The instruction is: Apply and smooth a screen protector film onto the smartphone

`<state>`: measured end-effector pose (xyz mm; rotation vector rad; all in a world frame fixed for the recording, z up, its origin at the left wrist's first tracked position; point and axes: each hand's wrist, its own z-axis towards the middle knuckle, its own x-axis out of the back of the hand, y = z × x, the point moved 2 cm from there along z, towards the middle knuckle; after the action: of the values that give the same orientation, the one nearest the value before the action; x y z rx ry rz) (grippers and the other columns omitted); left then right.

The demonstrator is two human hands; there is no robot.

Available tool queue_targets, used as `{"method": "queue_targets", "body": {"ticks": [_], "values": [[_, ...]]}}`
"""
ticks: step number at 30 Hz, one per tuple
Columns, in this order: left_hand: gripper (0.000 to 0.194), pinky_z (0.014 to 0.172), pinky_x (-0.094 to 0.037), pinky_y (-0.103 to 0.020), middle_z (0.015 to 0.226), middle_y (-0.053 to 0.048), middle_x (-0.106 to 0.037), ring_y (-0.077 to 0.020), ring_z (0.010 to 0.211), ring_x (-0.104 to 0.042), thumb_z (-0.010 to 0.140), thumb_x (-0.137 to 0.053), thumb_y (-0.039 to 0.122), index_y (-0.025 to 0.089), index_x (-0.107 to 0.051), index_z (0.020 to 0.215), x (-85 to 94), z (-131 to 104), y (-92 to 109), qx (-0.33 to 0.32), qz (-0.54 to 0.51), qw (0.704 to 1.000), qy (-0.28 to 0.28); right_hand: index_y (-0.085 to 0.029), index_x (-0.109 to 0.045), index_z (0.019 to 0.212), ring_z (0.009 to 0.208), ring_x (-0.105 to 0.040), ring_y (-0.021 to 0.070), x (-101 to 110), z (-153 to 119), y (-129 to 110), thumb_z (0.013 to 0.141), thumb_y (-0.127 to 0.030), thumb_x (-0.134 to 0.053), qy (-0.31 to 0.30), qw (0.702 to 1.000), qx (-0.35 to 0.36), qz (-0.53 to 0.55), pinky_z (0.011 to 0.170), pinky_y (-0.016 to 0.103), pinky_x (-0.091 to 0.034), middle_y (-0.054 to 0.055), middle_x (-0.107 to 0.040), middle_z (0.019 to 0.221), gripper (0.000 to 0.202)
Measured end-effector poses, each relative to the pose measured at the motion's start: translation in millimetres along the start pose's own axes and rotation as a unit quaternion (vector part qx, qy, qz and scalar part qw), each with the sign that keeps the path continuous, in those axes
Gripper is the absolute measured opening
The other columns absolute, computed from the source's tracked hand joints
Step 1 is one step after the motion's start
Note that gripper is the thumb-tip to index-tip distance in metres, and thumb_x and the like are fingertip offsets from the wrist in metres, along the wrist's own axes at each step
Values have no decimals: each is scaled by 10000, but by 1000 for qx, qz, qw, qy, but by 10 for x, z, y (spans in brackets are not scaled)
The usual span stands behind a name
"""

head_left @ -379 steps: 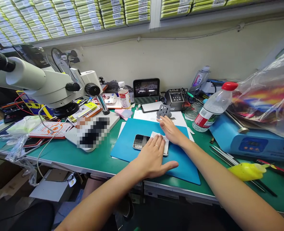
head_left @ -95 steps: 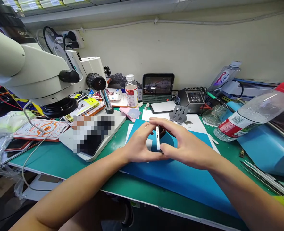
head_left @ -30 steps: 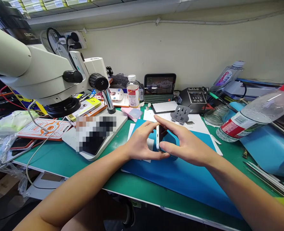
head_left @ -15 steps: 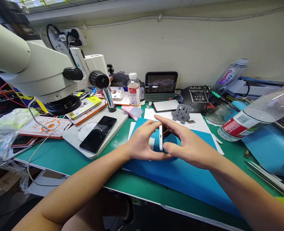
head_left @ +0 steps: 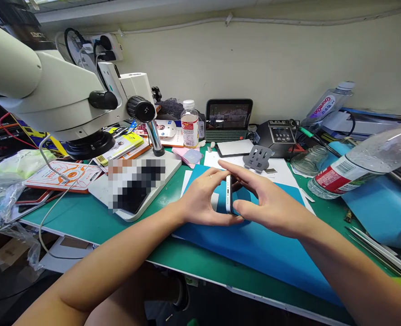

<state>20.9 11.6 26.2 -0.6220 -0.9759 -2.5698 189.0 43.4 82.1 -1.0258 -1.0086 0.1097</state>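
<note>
Phone: one, on edge, gripped between left hand and right hand. Beneath the grip: blue mat. Beyond: grey stand.

1. On the microscope, I can read "SZMC" on the black upper part; the characters after it blur for me.
2. On the leaning bottle, I make out "Ganten" in red on a pale label, with Chinese characters next to it.
3. The knob bears a small white two-letter mark, which I can't settle from here.
4. The big bottle has white characters on red beside a barcode, too small for me.
5. The small bottle, the orange-and-white box and the black unit carry print I can't resolve.
</note>
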Motion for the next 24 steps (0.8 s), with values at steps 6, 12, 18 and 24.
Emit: {"method": "queue_targets", "body": {"ticks": [6, 12, 18, 24], "values": [[712, 910, -529, -429, 1155, -112, -661, -284, 1036, -622, 675, -823, 520, 189, -576, 1255, -3, -5, 6, -5, 1, 1000, 4, -246, -389, 1576, 1423, -470, 372, 5, -2, -12, 714, -235, -602, -4, 1000, -12, -11, 1161, 544, -415, 36, -382, 1636, 888], [715, 903, -531, -426, 1146, -112, -667, -286, 1047, -623, 690, -825, 495, 186, -560, 1278, -10, -15, 5, -31, -1, 999, 18, -216, -373, 1583, 1428, -463, 373, 14, 4, -17, 726, -252, -587, -11, 1000, -10, -16, 1168, 559, -403, 45, -375, 1638, 885], [734, 939, -528, -439, 1189, -117, -666, -291, 1078, -627, 696, -825, 496, 192, -547, 1303, -11, -16, 1, -37, 2, 999, 15, -251, -405, 1569, 1419, -475, 377, 38, -6, -4, 718, -234, -614, -12, 1000, 5, 3, 1161, 565, -408, 36, -388, 1631, 876], [750, 936, -530, -430, 1193, -116, -661, -289, 1087, -620, 695, -832, 470, 186, -533, 1321, 1, -17, 0, -41, -4, 999, 16, -220, -373, 1583, 1432, -460, 369, 37, -2, 24, 729, -248, -604, -22, 1000, -3, 8, 1178, 548, -397, 36, -361, 1644, 885]]}}
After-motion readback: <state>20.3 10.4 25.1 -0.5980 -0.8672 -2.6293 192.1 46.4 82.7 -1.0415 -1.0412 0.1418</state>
